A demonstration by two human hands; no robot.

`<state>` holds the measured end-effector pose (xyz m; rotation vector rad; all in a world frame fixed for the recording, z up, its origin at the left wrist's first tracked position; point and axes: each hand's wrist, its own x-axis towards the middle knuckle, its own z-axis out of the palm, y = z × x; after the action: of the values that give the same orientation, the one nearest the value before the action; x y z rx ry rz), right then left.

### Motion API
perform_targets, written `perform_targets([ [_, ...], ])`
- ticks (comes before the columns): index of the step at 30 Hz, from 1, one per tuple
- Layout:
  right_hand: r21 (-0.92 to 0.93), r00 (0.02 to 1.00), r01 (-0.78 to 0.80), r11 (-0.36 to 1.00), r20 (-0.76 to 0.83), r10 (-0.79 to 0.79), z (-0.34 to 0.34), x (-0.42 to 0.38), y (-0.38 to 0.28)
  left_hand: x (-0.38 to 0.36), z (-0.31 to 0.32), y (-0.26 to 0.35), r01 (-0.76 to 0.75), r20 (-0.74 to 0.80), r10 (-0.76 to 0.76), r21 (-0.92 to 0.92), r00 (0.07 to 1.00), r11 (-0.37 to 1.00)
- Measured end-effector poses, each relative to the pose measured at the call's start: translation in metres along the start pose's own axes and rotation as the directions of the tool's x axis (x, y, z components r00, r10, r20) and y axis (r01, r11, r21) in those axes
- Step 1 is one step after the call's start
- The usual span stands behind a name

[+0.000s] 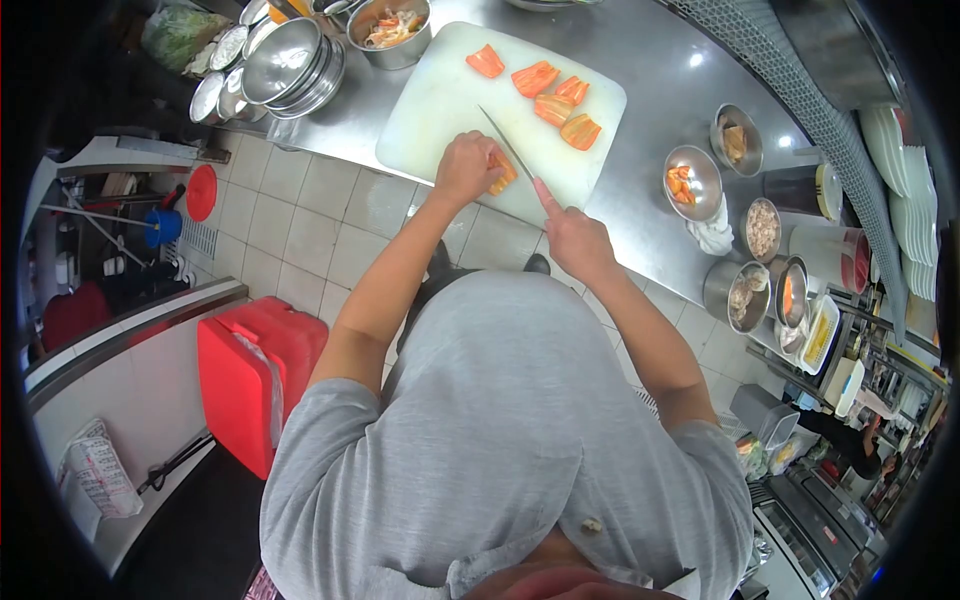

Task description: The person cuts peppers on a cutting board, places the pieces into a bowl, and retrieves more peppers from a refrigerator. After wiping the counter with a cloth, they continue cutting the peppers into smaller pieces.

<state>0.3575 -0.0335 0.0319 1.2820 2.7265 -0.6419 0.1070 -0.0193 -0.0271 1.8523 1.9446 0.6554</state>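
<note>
On the white cutting board (425, 110), my left hand (467, 168) presses its curled fingers onto an orange bell pepper piece (503, 177) near the front edge. My right hand (582, 243) is closed round the pinkish handle of a kitchen knife (508, 143). The blade points away to the upper left and lies just right of the held piece. Several more orange-red bell pepper pieces (535, 79) are spread over the far and right part of the board. Part of the held piece is hidden under my left fingers.
A pot (403, 55) of pepper trimmings and stacked metal bowls (283, 62) stand at the back left. Rightward are a bowl of orange pieces (690, 171), a bowl of pale chopped food (762, 228) and a white cloth (712, 232). A red bin (235, 375) stands behind on the left.
</note>
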Motion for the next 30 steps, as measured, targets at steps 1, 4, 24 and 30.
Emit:
perform_targets([
  [1,-0.012,1.000,-0.006,1.000,0.018,0.006,-0.004,-0.002,0.000,0.000,0.000,0.000,0.012,0.007,-0.011,-0.009,1.000,1.000],
  [4,-0.041,0.998,-0.018,0.999,0.063,0.021,-0.011,-0.018,-0.003,-0.002,0.001,0.000,-0.017,-0.040,0.017,-0.003,0.999,1.000],
  [24,-0.026,0.999,0.029,0.999,0.037,-0.028,-0.004,0.009,-0.004,-0.007,0.004,-0.001,-0.047,-0.042,0.047,-0.003,0.998,0.999],
  [30,-0.036,0.986,-0.033,0.999,0.160,0.039,-0.023,-0.017,-0.015,-0.007,0.002,0.001,-0.024,-0.052,0.023,-0.011,0.998,1.000],
])
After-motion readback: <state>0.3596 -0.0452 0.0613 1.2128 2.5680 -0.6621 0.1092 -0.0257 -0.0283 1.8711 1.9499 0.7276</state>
